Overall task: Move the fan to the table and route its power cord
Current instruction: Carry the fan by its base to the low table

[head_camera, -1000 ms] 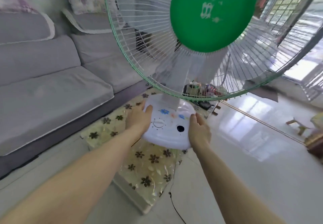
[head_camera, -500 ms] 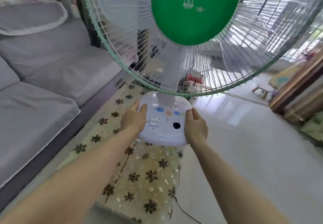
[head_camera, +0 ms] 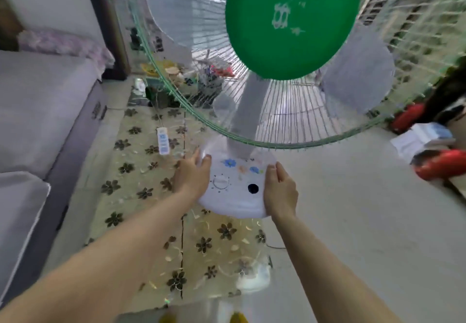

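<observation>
A white plastic fan [head_camera: 234, 191] is marked by a round green hub cap [head_camera: 292, 20], a pale green rim on its wire grille [head_camera: 161, 70], and blue and orange flower prints on its base. A cream bench cloth [head_camera: 141, 179] is patterned with dark brown flowers. A white remote with blue buttons [head_camera: 162, 140] is seen on it. The sofa [head_camera: 37, 111] is coloured grey.

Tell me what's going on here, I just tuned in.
A person grips the white base of a fan, the left hand on one side and the right hand on the other. The base is over the right edge of a low table with a flowered cover; whether it rests there is unclear. A thin black cord runs down across the tabletop. A remote lies nearby.
</observation>
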